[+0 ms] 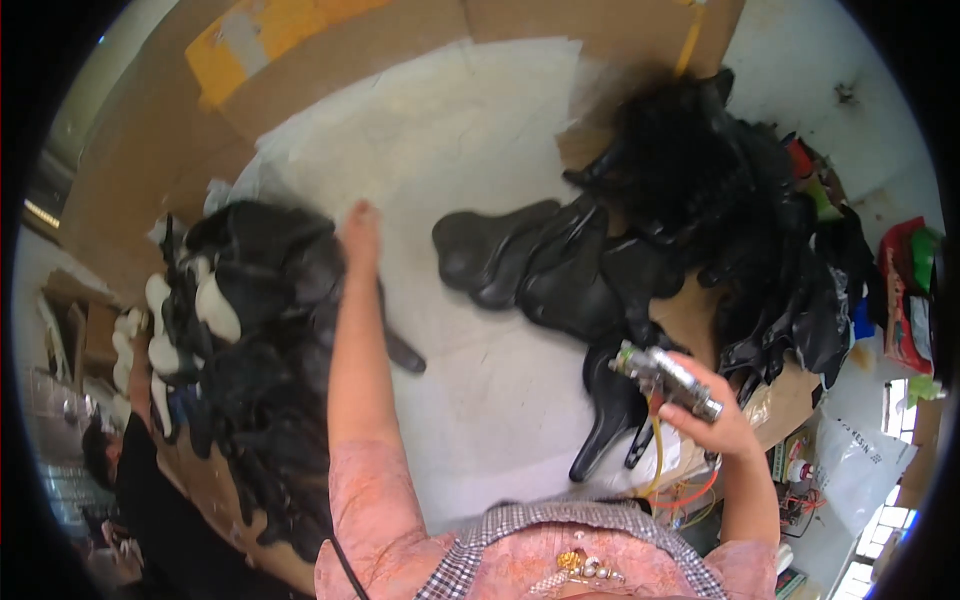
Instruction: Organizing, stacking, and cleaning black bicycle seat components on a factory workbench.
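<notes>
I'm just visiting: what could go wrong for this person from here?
The metal spray gun in the right hand might bump or mark the black saddle-shaped piece close to it. Its yellow hose could snag there too. The left hand, beside the dark pile, may knock something loose.

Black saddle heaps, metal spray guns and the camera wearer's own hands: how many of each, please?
Black saddle heaps: 2 (left heap, right heap)
Metal spray gun: 1
Wearer's hands: 2 (left hand, right hand)
Total: 5
Single saddles overlap too much to count.
</notes>
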The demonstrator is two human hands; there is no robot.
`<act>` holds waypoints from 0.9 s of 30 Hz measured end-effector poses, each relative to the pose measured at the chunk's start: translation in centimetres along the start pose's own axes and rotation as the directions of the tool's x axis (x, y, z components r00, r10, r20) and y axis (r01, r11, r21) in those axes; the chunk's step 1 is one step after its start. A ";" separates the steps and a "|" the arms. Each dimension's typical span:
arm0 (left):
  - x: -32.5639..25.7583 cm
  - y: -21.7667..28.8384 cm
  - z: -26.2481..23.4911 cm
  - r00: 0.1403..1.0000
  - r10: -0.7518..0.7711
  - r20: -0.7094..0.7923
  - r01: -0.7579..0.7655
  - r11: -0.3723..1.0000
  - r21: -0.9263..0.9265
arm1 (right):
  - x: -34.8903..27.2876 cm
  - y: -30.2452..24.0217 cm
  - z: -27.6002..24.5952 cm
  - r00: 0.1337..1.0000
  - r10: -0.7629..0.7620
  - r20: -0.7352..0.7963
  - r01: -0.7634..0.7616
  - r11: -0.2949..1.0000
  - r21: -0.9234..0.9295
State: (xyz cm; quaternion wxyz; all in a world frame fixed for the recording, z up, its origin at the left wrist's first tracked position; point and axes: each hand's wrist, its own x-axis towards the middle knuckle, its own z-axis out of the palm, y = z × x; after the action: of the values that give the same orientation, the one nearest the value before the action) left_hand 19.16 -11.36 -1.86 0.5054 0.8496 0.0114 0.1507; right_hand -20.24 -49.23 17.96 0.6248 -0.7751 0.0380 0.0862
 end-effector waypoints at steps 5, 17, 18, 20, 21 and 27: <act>-1.0 3.1 16.1 0.722 -0.076 0.688 -0.384 0.783 0.489 | -0.3 1.8 -0.5 0.995 0.079 -0.062 -0.078 0.997 0.019; -12.8 -7.4 0.0 0.567 -0.212 0.796 0.278 0.959 0.058 | -0.8 0.5 0.8 0.993 -0.066 0.093 0.069 0.997 -0.029; -14.4 -7.1 -0.3 0.636 -0.163 0.754 0.202 0.979 0.042 | -1.2 0.1 1.1 0.990 -0.071 0.123 0.076 0.996 -0.037; -16.7 -5.0 -0.8 0.731 -0.059 0.680 -0.061 0.987 0.151 | -1.8 -0.2 1.9 0.989 -0.086 0.118 0.094 0.994 -0.064; -16.6 -3.8 -1.7 0.730 -0.073 0.680 -0.050 0.986 0.160 | -2.4 -0.3 2.2 0.991 -0.076 0.114 0.084 0.994 -0.068; -19.2 -0.3 -5.5 0.582 -0.330 0.743 0.619 0.772 -0.143 | -7.4 -0.5 3.6 0.996 -0.020 0.086 0.020 1.000 0.001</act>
State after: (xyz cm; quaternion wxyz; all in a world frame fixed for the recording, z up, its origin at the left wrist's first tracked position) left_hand -0.57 -9.84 -4.39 0.6518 0.6888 0.0275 -0.3163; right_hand -27.75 -45.97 19.02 0.6267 -0.7710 0.0031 0.1132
